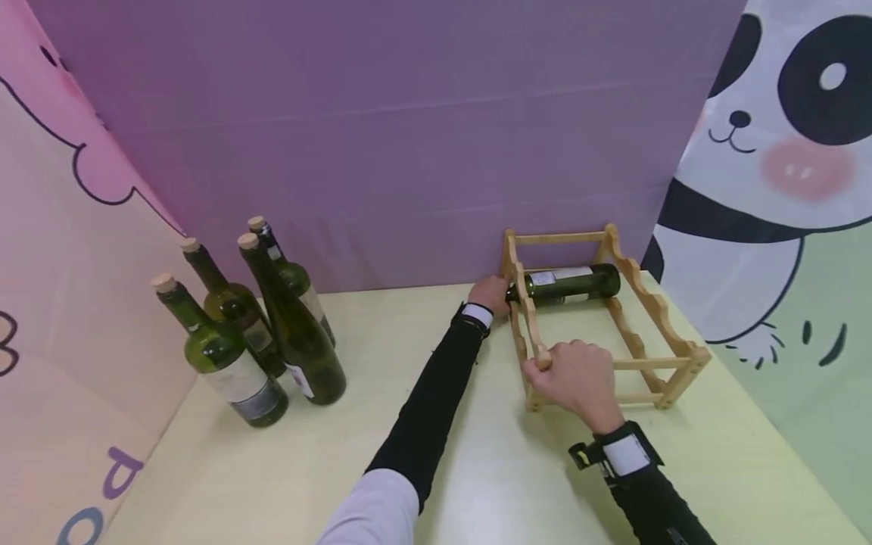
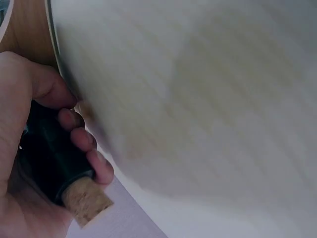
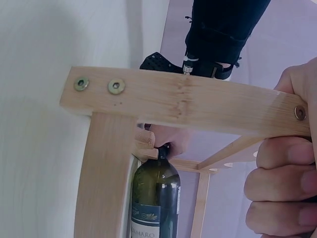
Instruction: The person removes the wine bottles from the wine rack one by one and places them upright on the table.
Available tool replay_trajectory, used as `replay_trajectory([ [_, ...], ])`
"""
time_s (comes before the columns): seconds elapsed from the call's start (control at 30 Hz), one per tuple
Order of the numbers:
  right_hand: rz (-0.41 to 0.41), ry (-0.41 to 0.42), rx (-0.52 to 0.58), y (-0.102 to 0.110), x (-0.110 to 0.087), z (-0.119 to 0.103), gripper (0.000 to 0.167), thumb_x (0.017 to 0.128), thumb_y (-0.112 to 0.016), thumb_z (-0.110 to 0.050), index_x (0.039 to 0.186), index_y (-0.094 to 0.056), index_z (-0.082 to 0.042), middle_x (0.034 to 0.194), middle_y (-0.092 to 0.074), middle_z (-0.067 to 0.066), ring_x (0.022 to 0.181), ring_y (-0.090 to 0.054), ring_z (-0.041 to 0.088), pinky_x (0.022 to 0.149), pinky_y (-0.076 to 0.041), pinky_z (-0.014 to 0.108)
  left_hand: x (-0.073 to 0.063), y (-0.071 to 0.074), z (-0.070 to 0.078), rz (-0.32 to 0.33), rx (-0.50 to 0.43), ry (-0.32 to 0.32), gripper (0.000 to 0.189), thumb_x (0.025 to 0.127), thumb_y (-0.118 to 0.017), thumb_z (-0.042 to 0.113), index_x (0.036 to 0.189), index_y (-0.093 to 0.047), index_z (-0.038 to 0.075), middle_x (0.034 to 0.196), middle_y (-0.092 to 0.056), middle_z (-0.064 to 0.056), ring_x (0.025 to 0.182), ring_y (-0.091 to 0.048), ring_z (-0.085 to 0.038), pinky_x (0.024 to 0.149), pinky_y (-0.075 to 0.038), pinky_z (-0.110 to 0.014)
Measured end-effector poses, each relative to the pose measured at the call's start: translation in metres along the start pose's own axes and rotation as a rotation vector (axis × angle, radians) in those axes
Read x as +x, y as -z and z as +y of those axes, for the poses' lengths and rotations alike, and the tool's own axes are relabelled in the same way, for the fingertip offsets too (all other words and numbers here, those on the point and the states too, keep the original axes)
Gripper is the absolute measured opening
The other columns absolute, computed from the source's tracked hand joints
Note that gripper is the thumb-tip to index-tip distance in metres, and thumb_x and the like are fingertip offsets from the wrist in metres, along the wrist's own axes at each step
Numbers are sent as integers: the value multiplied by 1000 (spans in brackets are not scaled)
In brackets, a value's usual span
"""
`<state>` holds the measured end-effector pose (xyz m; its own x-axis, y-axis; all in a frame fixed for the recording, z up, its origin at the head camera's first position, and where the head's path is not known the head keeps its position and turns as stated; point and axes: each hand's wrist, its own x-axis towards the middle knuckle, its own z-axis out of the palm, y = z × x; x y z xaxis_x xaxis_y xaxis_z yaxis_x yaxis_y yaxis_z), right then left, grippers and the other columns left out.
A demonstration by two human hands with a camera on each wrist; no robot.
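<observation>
A green wine bottle (image 1: 575,283) lies on its side across the far part of a wooden wine rack (image 1: 647,364), its base toward the right. My left hand (image 1: 489,294) grips its neck at the rack's left side. In the left wrist view the fingers wrap round the dark bottle neck (image 2: 54,153), and a cork (image 2: 88,201) sticks out past them. My right hand (image 1: 577,378) holds the near left top corner of the rack, its fingers (image 3: 280,186) curled round the wood in the right wrist view. There, the bottle (image 3: 156,198) shows behind the rack's end post.
Several corked wine bottles stand upright at the table's left, among them a tall green one (image 1: 300,333) and one with a white label (image 1: 238,378). A purple cloth wall (image 1: 409,151) rises behind the table (image 1: 381,341). A panda-print panel (image 1: 770,227) borders the right side.
</observation>
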<state>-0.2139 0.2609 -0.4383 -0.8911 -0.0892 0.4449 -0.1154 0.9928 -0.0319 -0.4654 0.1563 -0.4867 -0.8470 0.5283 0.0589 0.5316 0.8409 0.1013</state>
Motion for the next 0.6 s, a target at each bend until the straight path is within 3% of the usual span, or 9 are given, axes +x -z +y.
replay_trajectory([
  [0.27, 6, -3, -10, 1, 1, 2, 56, 84, -62, -51, 47, -35, -20, 48, -28, -6, 41, -32, 15, 38, -19, 27, 0, 2, 4, 48, 80, 32, 28, 91, -75, 28, 116, -72, 16, 112, -77, -2, 100, -73, -19, 84, -60, -35],
  [0.6, -6, -8, -11, 2, -1, -1, 57, 84, -62, -52, 47, -34, -20, 47, -30, -5, 41, -33, 15, 38, -20, 28, 2, -4, -4, 67, 47, -32, 24, 89, -78, 26, 110, -73, 15, 110, -77, -2, 100, -73, -20, 88, -59, -34],
])
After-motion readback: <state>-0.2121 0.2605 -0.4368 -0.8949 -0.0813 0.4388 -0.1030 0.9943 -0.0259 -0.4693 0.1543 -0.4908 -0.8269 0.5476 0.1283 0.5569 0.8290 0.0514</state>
